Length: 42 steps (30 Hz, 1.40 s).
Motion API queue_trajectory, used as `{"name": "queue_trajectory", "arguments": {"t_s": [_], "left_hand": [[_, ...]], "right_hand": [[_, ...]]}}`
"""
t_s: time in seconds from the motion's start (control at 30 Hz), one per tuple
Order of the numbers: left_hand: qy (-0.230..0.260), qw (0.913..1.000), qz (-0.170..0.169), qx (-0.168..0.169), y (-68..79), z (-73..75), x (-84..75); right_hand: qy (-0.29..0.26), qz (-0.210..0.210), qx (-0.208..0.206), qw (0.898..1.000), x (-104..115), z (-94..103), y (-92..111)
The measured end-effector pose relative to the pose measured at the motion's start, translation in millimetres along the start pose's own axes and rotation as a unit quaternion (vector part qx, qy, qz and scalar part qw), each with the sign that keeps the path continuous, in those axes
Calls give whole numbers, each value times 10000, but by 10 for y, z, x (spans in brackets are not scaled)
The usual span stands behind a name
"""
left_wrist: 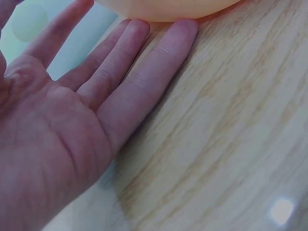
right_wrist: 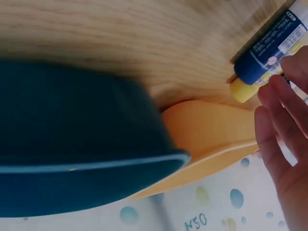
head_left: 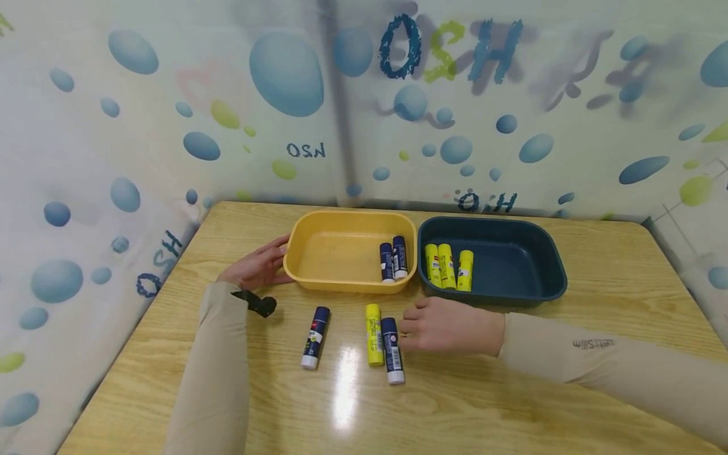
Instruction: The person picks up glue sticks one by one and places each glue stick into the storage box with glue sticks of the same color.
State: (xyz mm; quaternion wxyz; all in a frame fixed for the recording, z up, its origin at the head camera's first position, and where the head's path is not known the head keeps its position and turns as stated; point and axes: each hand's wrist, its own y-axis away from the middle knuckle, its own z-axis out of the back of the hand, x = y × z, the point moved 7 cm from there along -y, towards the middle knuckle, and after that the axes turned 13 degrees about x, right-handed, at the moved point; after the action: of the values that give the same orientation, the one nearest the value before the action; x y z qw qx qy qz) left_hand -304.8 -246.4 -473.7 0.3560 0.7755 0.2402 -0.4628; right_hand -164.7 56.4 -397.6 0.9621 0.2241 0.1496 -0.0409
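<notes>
My left hand rests at the left end of a yellow tub, its fingers straight and fingertips against the wall, as the left wrist view shows. Two navy glue sticks stand at the tub's right end. My right hand is just right of a navy glue stick with a white end, fingers slightly bent and holding nothing; whether they touch it I cannot tell. Close beside that stick lies a yellow glue stick. Farther left lies another navy glue stick.
A dark blue tub stands against the yellow tub's right end, with three yellow glue sticks at its left side. Both are on a wood-grain table before a patterned curtain. A black strap end hangs by my left wrist.
</notes>
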Motion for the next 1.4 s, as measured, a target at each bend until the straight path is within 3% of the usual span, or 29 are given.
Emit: {"name": "queue_trajectory", "arguments": {"t_s": [0.47, 0.93, 1.4], "left_hand": [[-11, 10000, 5, -58, 13, 5, 21], [271, 9993, 59, -265, 6, 10, 32], [169, 9999, -13, 0, 1, -3, 3]], "right_hand": [[114, 245, -527, 9982, 146, -44, -203], [-77, 372, -666, 9971, 159, -100, -322], [-15, 405, -746, 9964, 179, -122, -304]]}}
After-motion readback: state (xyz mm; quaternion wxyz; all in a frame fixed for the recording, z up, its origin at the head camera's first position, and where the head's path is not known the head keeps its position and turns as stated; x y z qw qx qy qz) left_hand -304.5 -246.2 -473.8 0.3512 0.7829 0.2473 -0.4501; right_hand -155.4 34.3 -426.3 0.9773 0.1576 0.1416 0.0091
